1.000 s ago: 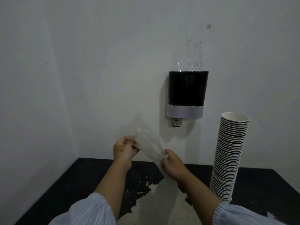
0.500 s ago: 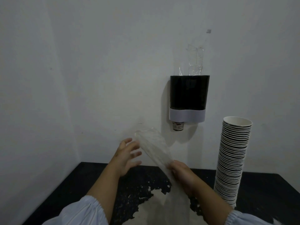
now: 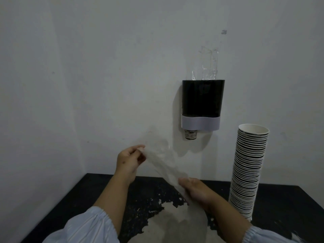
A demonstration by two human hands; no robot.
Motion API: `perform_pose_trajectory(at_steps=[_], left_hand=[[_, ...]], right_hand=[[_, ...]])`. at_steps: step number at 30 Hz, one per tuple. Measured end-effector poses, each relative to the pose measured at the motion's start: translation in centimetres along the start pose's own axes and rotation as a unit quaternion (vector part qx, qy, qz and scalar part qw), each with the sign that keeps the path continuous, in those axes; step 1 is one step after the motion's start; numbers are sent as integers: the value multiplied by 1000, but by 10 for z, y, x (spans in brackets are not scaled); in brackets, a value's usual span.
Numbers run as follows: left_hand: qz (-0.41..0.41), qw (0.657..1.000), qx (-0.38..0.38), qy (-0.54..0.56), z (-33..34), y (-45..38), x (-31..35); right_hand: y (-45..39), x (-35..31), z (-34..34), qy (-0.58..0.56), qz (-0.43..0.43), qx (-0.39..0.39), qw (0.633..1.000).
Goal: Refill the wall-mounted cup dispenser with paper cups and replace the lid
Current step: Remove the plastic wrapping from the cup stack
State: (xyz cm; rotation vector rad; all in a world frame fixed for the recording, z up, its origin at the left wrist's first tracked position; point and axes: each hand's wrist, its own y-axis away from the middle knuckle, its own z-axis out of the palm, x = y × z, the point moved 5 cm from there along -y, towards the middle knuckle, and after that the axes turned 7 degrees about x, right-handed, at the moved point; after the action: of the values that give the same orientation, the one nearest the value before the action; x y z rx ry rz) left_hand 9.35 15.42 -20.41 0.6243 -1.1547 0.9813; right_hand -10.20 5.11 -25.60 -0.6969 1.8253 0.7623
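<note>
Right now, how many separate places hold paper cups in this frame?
2. A tall stack of paper cups stands on the black table at right; one cup pokes out beneath the wall dispenser. More may sit hidden inside it.

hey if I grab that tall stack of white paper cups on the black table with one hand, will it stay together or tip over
The tall stack of white paper cups probably tips easily: it stands high on a narrow base and already leans slightly. It likely flexes or separates if gripped mid-height, since the cups look only nested. It is probably light, being thin paper, so supporting the bottom seems safer.
</note>
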Motion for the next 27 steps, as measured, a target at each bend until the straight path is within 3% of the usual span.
perform_pose_trajectory(at_steps=[4, 7, 11, 14, 16, 20, 24, 27], left_hand=[[22, 999, 26, 31, -13, -7, 11], [-39, 999, -11, 8, -13, -5, 1], [-165, 956, -156, -185, -6, 28, -32], [-171, 916, -280, -231, 5, 51, -58], [-155, 910, -317, -219, 9, 60, -67], [-88, 935, -232, -252, -3, 53, -68], [-69, 958, -120, -252, -21, 41, -69], [-55, 948, -92, -299, -28, 43, -76]], right_hand=[[-1, 10, -1, -40, 20, -2, 999], [-2, 10, 2, -122, 52, 15, 991], [-4, 0, 12, -233, 81, 23, 969], [-7, -10, 24, -288, 65, -7, 955], [-7, -11, 28, -301, 63, -13, 951], [-9, -5, 34, -272, 58, -15, 960], [-10, 15, 45, -124, 88, -24, 988], [-12, 30, 59, -82, 117, -46, 989]])
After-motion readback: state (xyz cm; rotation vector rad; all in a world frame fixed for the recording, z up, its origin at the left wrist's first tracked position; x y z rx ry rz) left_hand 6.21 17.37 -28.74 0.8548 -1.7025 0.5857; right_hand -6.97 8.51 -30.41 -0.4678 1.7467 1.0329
